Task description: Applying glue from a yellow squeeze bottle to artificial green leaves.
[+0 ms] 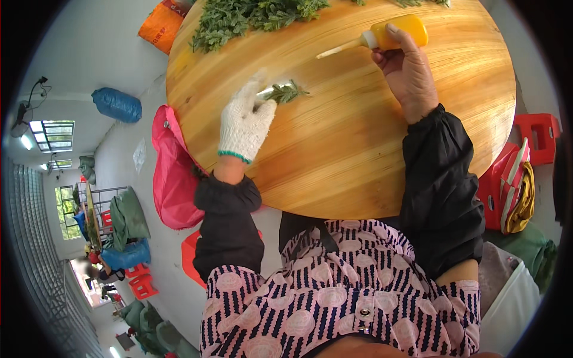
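My left hand (246, 122), in a white knitted glove with a green cuff edge, is over the left half of the round wooden table (334, 149). Between its thumb and fingers it pinches the end of a small green artificial sprig (286, 92), whose leaves point to the right. My bare right hand (412, 77) grips a yellow squeeze bottle (409, 33) by its body, fingers underneath and thumb on top. The bottle is tipped on its side, and its long pale nozzle (339, 49) points left, above and right of the sprig, apart from it.
A heap of green sprigs (239, 21) lies at the table's far side. A pink bag (173, 173) hangs against the left edge. Red plastic stools (537, 137) stand to the right. An orange bag (161, 28) and a blue sack (117, 105) are on the floor at the left.
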`<action>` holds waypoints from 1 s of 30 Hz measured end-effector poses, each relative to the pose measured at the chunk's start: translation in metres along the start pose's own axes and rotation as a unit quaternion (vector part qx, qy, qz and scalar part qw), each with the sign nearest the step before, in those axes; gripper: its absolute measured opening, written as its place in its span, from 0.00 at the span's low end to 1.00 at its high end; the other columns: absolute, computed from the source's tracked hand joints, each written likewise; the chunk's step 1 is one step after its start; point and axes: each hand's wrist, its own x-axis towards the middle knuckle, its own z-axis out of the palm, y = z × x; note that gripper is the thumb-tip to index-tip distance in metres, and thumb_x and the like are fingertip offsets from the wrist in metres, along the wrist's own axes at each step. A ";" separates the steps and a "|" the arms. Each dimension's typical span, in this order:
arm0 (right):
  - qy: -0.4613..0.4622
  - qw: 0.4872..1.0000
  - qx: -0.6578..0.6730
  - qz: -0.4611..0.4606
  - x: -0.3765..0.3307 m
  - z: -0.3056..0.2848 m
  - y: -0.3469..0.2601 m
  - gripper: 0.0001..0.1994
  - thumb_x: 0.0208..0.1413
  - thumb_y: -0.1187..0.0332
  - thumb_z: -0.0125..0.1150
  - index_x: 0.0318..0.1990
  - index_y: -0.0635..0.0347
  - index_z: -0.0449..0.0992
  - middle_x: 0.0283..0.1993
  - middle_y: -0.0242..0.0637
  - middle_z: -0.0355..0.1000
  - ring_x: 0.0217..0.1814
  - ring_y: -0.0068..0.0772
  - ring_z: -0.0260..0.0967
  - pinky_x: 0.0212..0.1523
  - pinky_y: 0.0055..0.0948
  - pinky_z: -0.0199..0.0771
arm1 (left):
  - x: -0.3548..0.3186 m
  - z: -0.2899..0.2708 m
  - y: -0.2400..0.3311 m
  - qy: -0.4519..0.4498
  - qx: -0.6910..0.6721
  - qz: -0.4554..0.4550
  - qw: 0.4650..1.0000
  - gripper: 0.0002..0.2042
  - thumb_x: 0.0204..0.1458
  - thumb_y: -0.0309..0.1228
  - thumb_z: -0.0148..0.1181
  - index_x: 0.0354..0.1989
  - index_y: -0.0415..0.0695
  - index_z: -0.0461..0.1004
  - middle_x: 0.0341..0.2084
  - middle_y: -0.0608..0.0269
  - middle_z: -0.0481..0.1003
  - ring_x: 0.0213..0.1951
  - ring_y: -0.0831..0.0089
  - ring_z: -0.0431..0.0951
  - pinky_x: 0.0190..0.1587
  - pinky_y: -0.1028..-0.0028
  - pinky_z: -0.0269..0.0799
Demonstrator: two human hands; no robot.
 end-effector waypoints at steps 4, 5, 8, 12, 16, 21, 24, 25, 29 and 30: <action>-0.049 0.997 -0.045 -0.042 -0.017 0.014 -0.005 0.12 0.61 0.65 0.70 0.47 0.60 0.77 0.43 0.35 0.77 0.41 0.29 0.74 0.41 0.28 0.75 | -0.018 0.015 0.010 0.169 0.074 0.103 0.977 0.26 0.58 0.22 0.65 0.68 0.41 0.72 0.51 0.64 0.79 0.37 0.82 0.74 0.42 0.81 0.73; -0.054 0.997 -0.048 -0.039 -0.022 0.018 -0.005 0.12 0.61 0.65 0.70 0.47 0.60 0.77 0.43 0.35 0.77 0.41 0.29 0.74 0.41 0.28 0.75 | -0.017 0.020 0.011 0.205 0.054 0.082 0.974 0.27 0.57 0.22 0.66 0.68 0.41 0.72 0.48 0.64 0.79 0.35 0.82 0.73 0.40 0.80 0.73; -0.093 0.992 -0.070 -0.043 -0.034 0.034 0.001 0.11 0.61 0.65 0.69 0.46 0.60 0.78 0.42 0.35 0.78 0.42 0.27 0.74 0.42 0.28 0.74 | -0.014 0.037 0.015 0.244 0.012 0.059 0.968 0.29 0.55 0.23 0.69 0.67 0.41 0.72 0.42 0.64 0.78 0.32 0.81 0.72 0.38 0.78 0.73; -0.113 0.975 -0.170 -0.084 -0.048 0.055 0.015 0.11 0.61 0.65 0.70 0.45 0.62 0.80 0.41 0.34 0.80 0.43 0.25 0.75 0.45 0.27 0.74 | -0.008 0.049 0.017 0.232 0.134 0.072 0.961 0.31 0.51 0.27 0.71 0.67 0.41 0.72 0.38 0.54 0.79 0.30 0.69 0.77 0.36 0.68 0.76; -0.126 0.973 -0.181 -0.067 -0.056 0.066 0.015 0.14 0.56 0.75 0.73 0.48 0.63 0.77 0.43 0.34 0.80 0.47 0.26 0.78 0.52 0.28 0.79 | -0.004 0.048 0.016 0.209 0.186 0.058 0.958 0.32 0.51 0.30 0.70 0.68 0.41 0.70 0.36 0.48 0.79 0.29 0.59 0.79 0.36 0.61 0.77; -0.118 0.964 -0.220 -0.086 -0.062 0.076 0.018 0.16 0.54 0.77 0.75 0.48 0.64 0.76 0.44 0.34 0.80 0.48 0.25 0.78 0.51 0.28 0.80 | -0.004 0.047 0.015 0.214 0.148 0.071 0.963 0.33 0.49 0.28 0.70 0.67 0.38 0.70 0.35 0.46 0.79 0.33 0.54 0.79 0.38 0.59 0.77; -0.125 0.963 -0.223 -0.089 -0.062 0.081 0.028 0.20 0.53 0.77 0.75 0.51 0.63 0.74 0.46 0.34 0.80 0.48 0.25 0.78 0.51 0.28 0.80 | -0.003 0.046 0.016 0.202 0.120 0.063 0.970 0.32 0.48 0.26 0.70 0.65 0.35 0.70 0.36 0.44 0.79 0.36 0.48 0.80 0.41 0.55 0.76; -0.127 0.968 -0.201 -0.080 -0.062 0.083 0.033 0.21 0.53 0.78 0.76 0.52 0.63 0.73 0.46 0.34 0.80 0.49 0.25 0.78 0.51 0.28 0.80 | -0.003 0.046 0.016 0.202 0.124 0.071 0.969 0.32 0.48 0.26 0.69 0.65 0.35 0.70 0.35 0.44 0.79 0.35 0.48 0.80 0.40 0.55 0.76; -0.145 0.968 -0.190 -0.071 -0.058 0.086 0.046 0.24 0.51 0.77 0.77 0.53 0.62 0.72 0.47 0.32 0.79 0.49 0.24 0.78 0.51 0.27 0.80 | -0.004 0.044 0.017 0.184 0.118 0.062 0.974 0.32 0.48 0.26 0.69 0.65 0.34 0.70 0.35 0.44 0.79 0.35 0.49 0.80 0.40 0.56 0.77; -0.146 0.967 -0.194 -0.075 -0.057 0.085 0.048 0.24 0.51 0.77 0.77 0.53 0.62 0.72 0.47 0.32 0.79 0.49 0.24 0.78 0.51 0.27 0.80 | -0.003 0.044 0.017 0.187 0.121 0.066 0.973 0.31 0.48 0.26 0.69 0.64 0.34 0.70 0.35 0.45 0.79 0.35 0.48 0.80 0.40 0.56 0.77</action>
